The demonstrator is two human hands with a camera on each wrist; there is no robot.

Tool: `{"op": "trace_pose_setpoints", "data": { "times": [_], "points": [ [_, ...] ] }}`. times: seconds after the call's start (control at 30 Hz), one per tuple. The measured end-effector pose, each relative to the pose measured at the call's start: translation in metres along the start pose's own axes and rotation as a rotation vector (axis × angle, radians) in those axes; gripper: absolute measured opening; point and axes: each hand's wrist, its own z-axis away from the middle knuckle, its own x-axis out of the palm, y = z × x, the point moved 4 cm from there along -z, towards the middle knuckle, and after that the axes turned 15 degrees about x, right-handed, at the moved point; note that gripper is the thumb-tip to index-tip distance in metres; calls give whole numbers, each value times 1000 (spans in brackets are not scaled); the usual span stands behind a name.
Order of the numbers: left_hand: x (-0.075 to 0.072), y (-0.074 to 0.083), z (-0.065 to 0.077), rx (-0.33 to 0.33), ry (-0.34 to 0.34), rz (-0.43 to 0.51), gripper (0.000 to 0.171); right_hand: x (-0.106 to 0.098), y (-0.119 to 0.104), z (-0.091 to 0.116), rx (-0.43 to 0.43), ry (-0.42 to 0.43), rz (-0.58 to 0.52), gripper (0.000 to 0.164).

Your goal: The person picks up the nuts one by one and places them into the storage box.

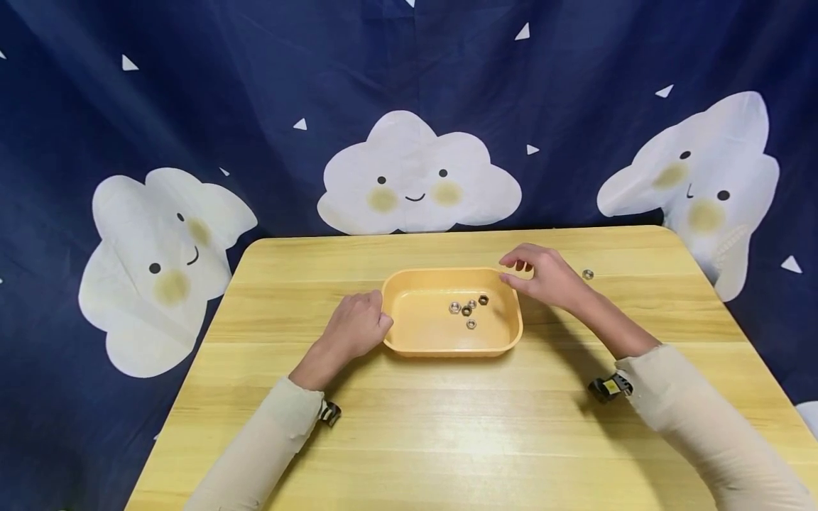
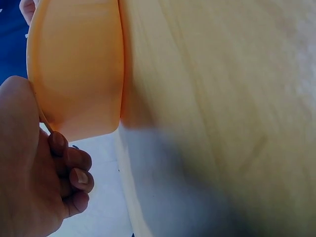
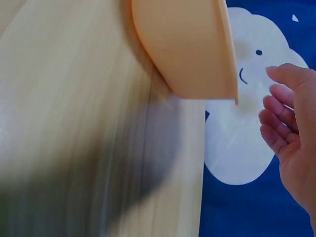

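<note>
A shallow orange-yellow plastic tray [image 1: 434,351] stands on the table, with several hex nuts [image 1: 466,311], some silver and some dark, lying in its right half. At the tray's left end my left hand [image 1: 358,323] grips the rim, with the thumb on one side and curled fingers under the edge in the left wrist view. Above the back right corner hovers my right hand [image 1: 543,275], its fingers loosely bent. The right wrist view shows this hand [image 3: 296,123] apart from the tray wall [image 3: 187,49], with nothing seen between thumb and fingers.
One silver nut [image 1: 588,274] lies on the wooden table [image 1: 415,426], right of the tray and behind my right forearm. A dark blue curtain [image 1: 409,57] with white clouds hangs along the table's back edge.
</note>
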Motion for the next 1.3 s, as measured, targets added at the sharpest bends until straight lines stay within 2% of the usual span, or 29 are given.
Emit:
{"op": "trace_pose_setpoints", "data": {
  "times": [0.37, 0.73, 1.03, 1.3],
  "points": [
    [1, -1, -1, 7, 8, 4, 15, -5, 26, 7, 61, 29, 33, 31],
    [-1, -3, -1, 39, 39, -10, 15, -8, 45, 13, 95, 66, 38, 30],
    [1, -3, 0, 20, 18, 10, 15, -16, 67, 16, 194, 74, 82, 33],
    [1, -2, 0, 12, 19, 16, 14, -16, 85, 19, 218, 81, 111, 34]
  ]
}}
